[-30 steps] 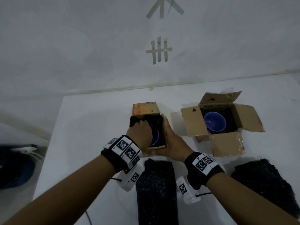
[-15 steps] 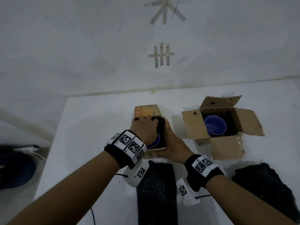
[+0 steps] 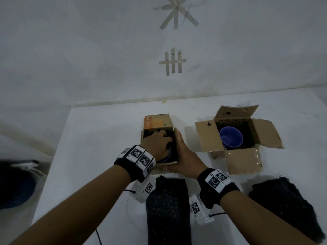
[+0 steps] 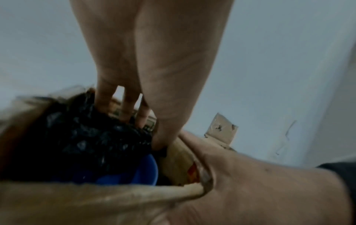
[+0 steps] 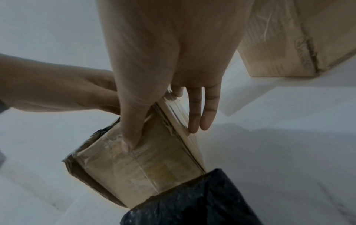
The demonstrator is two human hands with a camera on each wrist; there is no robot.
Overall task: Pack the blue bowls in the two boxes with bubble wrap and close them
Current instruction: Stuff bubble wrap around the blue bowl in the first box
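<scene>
While the person's left hand (image 3: 159,144) reaches down into the small brown cardboard box with an orange printed flap (image 3: 157,122), its fingers (image 4: 127,106) press straight into the crinkled black bubble wrap (image 4: 82,141) that lines the inside. They look extended rather than curled around the wrap, though the left wrist view is blurred at the fingertips, so a light pinch cannot be ruled out. Under and beside the wrap sits a round blue bowl (image 4: 123,175), only its rim and part of its inside showing near the box's near wall.

The right hand (image 3: 185,156) braces the same box from outside: the thumb (image 5: 131,134) lies flat on the near face and the straight fingers (image 5: 200,115) lie along the right side wall, so the hand is spread against the cardboard, not closed around it. The box stands on the white table (image 3: 106,138), its orange flap folded back at the far edge.

To the right, well apart, stands a larger brown cardboard box (image 3: 237,133) with all four flaps spread out. A second blue bowl (image 3: 231,138) sits inside it, upright, against a dark lining.

Nearer the person, a long flat strip of black bubble wrap (image 3: 168,209) lies on the table, its far end touching the base of the small box. Another rumpled black sheet (image 3: 286,206) lies at the right, just in front of the larger box.
</scene>
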